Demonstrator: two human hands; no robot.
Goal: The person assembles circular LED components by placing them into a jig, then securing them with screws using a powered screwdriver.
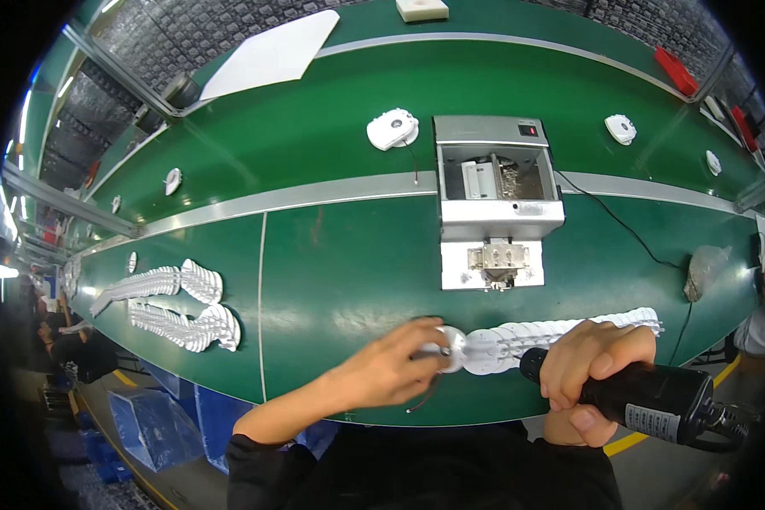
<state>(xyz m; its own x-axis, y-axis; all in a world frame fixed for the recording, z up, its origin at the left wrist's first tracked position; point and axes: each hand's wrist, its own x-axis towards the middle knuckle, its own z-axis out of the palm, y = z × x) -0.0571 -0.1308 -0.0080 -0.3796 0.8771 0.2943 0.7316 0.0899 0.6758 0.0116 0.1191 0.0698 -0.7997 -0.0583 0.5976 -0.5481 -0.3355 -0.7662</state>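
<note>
My left hand (395,361) is closed round a small white round part (454,349) near the table's front edge. A short dark wire with a small plug hangs below its fingers. My right hand (591,365) grips a black electric screwdriver (654,395) that lies level, its tip end pointing left toward the white part. The screwdriver's bit is too small to make out clearly. Behind and under the right hand runs a row of overlapping white discs (531,333), reaching from the white part to the right.
A grey screw feeder (497,204) stands in the middle, its cord running right to a plastic bag (707,268). Stacked white parts (187,319) lie on the left. On the far green belt (314,110) sit several white units (393,129). Blue bins (157,429) stand below left.
</note>
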